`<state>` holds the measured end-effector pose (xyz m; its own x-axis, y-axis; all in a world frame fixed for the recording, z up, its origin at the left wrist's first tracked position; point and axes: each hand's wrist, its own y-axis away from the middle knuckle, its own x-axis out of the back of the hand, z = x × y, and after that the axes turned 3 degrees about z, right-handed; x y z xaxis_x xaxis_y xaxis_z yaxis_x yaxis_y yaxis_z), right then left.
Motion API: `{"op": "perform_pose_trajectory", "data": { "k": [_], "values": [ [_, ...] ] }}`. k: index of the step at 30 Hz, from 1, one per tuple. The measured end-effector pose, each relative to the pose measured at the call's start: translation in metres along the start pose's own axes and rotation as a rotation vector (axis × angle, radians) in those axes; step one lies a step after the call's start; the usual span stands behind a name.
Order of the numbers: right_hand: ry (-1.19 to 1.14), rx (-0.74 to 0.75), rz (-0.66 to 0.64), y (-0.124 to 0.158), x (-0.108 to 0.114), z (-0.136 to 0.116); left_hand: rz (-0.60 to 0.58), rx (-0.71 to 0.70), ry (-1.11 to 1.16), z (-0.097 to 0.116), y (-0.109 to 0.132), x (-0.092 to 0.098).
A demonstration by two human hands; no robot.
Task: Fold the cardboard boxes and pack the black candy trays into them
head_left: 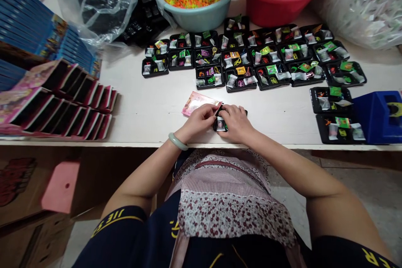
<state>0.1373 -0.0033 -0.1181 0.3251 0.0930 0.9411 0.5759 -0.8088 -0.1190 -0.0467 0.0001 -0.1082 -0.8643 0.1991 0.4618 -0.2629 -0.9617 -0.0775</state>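
My left hand (201, 120), with a pale green bangle on its wrist, pinches the open end of a flat pink box (198, 102) lying on the white table (150, 104). My right hand (236, 123) is closed over a small black tray (220, 124) holding little clear packets, right at the box's mouth. Both hands meet near the table's front edge, and the tray is mostly hidden under my fingers.
Several filled black trays (251, 58) lie in rows behind my hands, two more (333, 115) at the right beside a blue box (378, 115). Open pink boxes (59, 100) and blue ones (34, 29) are stacked left. A teal basin (201, 14), a red basin (279, 6) and plastic bags stand at the back.
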Motion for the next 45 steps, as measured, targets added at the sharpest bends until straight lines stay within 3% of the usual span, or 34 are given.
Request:
{"op": "perform_pose_trajectory", "data": {
  "k": [4, 7, 12, 16, 18, 22, 28, 45],
  "values": [
    [-0.020, 0.029, 0.027, 0.004, -0.002, 0.006, 0.157, -0.014, -0.038, 0.010, 0.020, -0.001],
    [-0.060, 0.032, 0.047, 0.006, -0.001, 0.009, 0.226, 0.160, 0.093, 0.020, 0.049, -0.006],
    [-0.132, 0.048, 0.075, 0.008, 0.004, 0.011, 0.028, 0.525, 0.387, 0.028, 0.073, -0.014],
    [-0.190, 0.047, 0.105, 0.010, 0.007, 0.011, -0.154, 0.700, 0.624, 0.027, 0.059, -0.019],
    [-0.205, 0.042, 0.123, 0.012, 0.006, 0.011, -0.176, 0.755, 0.722, 0.026, 0.050, -0.022],
    [-0.225, 0.047, 0.157, 0.015, 0.000, 0.015, -0.098, 0.787, 0.842, 0.026, 0.045, -0.028],
    [-0.242, 0.065, 0.170, 0.019, -0.006, 0.021, -0.079, 0.800, 0.939, 0.025, 0.047, -0.029],
    [-0.146, 0.101, 0.146, 0.021, -0.007, 0.021, -0.086, 0.723, 0.806, 0.010, 0.043, -0.028]
  ]
}}
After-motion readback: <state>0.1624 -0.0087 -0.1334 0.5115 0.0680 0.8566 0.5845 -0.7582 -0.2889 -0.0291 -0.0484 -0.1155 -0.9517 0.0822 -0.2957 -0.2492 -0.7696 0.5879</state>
